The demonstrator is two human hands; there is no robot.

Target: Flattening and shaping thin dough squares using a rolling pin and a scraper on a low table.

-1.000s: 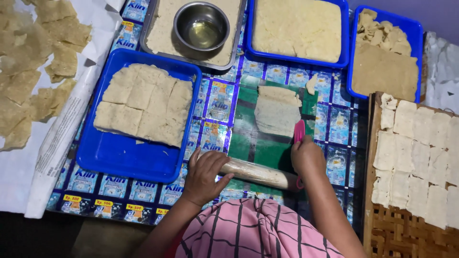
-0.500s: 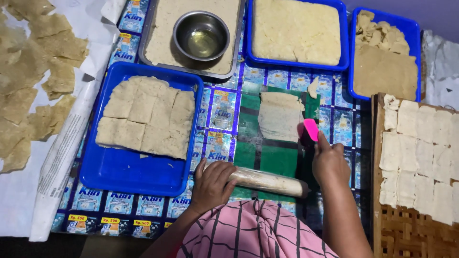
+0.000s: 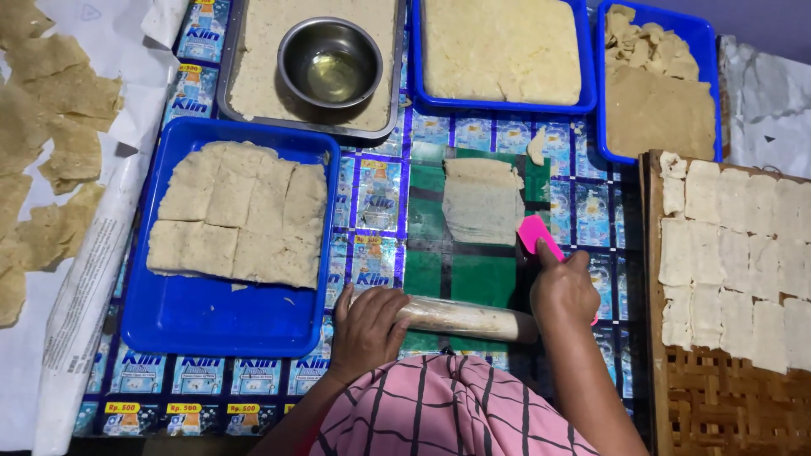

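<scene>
— What are your hands doing right now?

— My left hand (image 3: 367,329) lies curled over the near end of the wooden rolling pin (image 3: 460,318), low in the middle of the frame, holding it down on the green mat (image 3: 460,274). My right hand (image 3: 563,291) is closed around a pink scraper (image 3: 536,234), its blade touching the right edge of the thin dough sheet (image 3: 483,201) just above centre.

— So which step is this?

— I judge the sheet is rolled flat and I'm at the trimming or lifting stage. The next move calls for a low blade angle, so the thin dough doesn't tear.

— Count what's around you.

— Three blue trays: one at left (image 3: 211,317) with cut squares, one at top centre (image 3: 507,105) with a dough slab, one at upper right (image 3: 612,127) with scraps. One grey tray (image 3: 245,114) at the top carrying one steel bowl (image 3: 329,63). One woven rack (image 3: 718,405) at right, covered in pale squares. One rolling pin, one scraper.
</scene>
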